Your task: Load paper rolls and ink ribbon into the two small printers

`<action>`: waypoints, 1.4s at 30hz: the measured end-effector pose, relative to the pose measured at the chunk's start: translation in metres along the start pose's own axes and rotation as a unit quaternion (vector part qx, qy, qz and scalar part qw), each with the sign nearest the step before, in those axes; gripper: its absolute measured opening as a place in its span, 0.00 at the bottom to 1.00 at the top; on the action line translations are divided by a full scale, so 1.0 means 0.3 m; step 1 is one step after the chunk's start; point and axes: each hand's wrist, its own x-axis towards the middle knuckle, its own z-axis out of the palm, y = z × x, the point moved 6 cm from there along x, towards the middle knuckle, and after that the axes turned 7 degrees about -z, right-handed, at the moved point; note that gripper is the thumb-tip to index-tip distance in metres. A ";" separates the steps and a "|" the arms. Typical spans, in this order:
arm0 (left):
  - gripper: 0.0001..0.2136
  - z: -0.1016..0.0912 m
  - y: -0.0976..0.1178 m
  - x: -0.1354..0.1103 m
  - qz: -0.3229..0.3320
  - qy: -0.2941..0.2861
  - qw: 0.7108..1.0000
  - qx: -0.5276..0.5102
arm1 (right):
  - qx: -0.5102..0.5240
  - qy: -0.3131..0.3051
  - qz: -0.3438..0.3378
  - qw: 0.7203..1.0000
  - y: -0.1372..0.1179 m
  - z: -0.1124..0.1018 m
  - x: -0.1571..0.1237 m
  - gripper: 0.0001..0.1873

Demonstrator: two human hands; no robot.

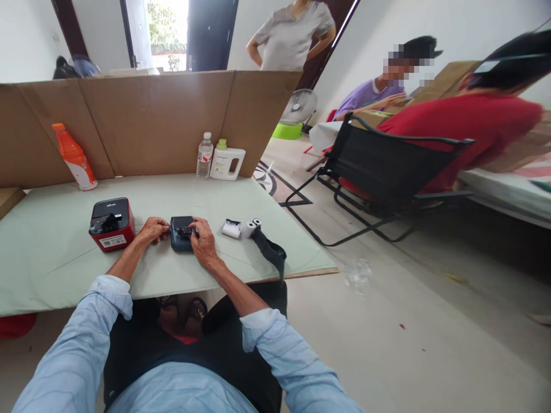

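Note:
A small dark box-shaped device, which looks like a portable printer (181,243), lies on the table between my hands. My right hand (204,242) is at its right side, with bent fingers gripping its edge and a shiny black part on top. My left hand (154,230) rests just left of it, fingertips pinched together by its side. Whatever the left fingertips hold, if anything, is too small to make out. Further left stands a red and black boxy machine (112,230) with a black piece on top. To the right lie small white paper rolls (248,229) and a dark strip (269,250).
A cardboard screen (155,123) lines the table's back edge. Before it stand an orange bottle (74,158), a clear water bottle (205,156) and a white jug (224,164). A black folding chair (383,166) with a seated person in red is at the right. Other people are beyond.

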 end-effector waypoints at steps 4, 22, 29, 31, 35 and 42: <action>0.04 0.001 0.002 0.000 -0.013 -0.008 1.000 -0.013 | -0.005 0.000 0.004 1.000 0.001 0.000 0.000 0.15; 0.07 0.004 0.005 0.015 -0.049 -0.001 0.998 -0.029 | -0.016 -0.002 0.018 1.000 0.007 0.008 -0.005 0.16; 0.11 0.006 0.007 0.011 -0.042 0.014 0.999 -0.022 | -0.021 0.001 0.026 0.999 0.016 0.009 -0.006 0.17; 0.12 0.008 0.008 0.013 -0.039 0.016 0.999 -0.021 | -0.018 0.000 0.027 0.999 0.019 0.009 -0.007 0.17; 0.12 0.009 0.013 0.018 -0.032 0.018 0.999 -0.020 | -0.015 -0.001 0.026 1.000 0.022 0.010 -0.006 0.18; 0.11 0.007 0.012 0.015 -0.005 0.024 0.999 -0.030 | -0.024 0.007 0.018 1.000 0.022 0.012 -0.002 0.18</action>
